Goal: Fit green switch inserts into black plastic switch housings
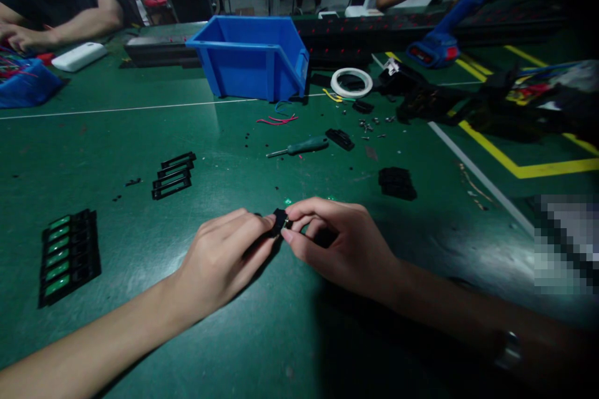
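A small black part point(279, 221) is held low over the green table point(154, 349), between my two hands. My left hand point(229, 249) pinches its left side with thumb and fingers. On its right, the thumb and index finger of my right hand point(337, 240) close on the part's edge, where a small shiny piece shows. Several black frames point(172, 176) lie in a row ahead and to the left. Black pieces with green insets point(70, 254) are lined up at the far left. A stack of black parts point(397, 182) lies to the right.
A blue bin point(253, 62) stands ahead, with a white tape roll point(350, 83) beside it. A screwdriver point(299, 146), red wires point(278, 120) and loose screws point(367, 126) lie in front. A blue power tool point(435, 47) is at the back right. Other people sit across the table.
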The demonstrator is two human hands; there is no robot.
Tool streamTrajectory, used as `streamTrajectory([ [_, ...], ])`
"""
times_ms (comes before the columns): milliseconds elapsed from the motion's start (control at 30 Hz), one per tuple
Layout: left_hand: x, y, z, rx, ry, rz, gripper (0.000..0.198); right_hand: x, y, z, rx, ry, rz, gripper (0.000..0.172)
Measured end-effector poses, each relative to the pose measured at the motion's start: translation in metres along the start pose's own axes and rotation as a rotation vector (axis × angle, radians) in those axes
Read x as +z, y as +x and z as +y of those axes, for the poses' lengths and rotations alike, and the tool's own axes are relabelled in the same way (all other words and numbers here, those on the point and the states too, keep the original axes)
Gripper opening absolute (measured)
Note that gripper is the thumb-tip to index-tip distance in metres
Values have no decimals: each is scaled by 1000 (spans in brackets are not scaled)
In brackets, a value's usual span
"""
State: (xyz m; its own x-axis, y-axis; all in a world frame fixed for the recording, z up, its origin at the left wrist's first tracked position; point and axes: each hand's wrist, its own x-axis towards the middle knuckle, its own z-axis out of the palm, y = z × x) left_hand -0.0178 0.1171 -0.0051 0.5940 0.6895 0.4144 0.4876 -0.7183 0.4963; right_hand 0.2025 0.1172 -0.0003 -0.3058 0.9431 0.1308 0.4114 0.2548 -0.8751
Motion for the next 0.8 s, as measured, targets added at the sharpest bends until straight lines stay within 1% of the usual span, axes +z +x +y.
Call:
streamTrajectory([
  [467, 1, -1, -1, 16, 5, 0, 18, 0, -1, 0, 5, -4, -1, 17],
  [600, 0, -1, -1, 22, -5, -6, 19, 0, -1, 0, -12, -14, 13, 15],
  [800, 0, 0, 0, 27, -16, -11, 19, 0, 0, -2, -13, -21, -3, 13],
])
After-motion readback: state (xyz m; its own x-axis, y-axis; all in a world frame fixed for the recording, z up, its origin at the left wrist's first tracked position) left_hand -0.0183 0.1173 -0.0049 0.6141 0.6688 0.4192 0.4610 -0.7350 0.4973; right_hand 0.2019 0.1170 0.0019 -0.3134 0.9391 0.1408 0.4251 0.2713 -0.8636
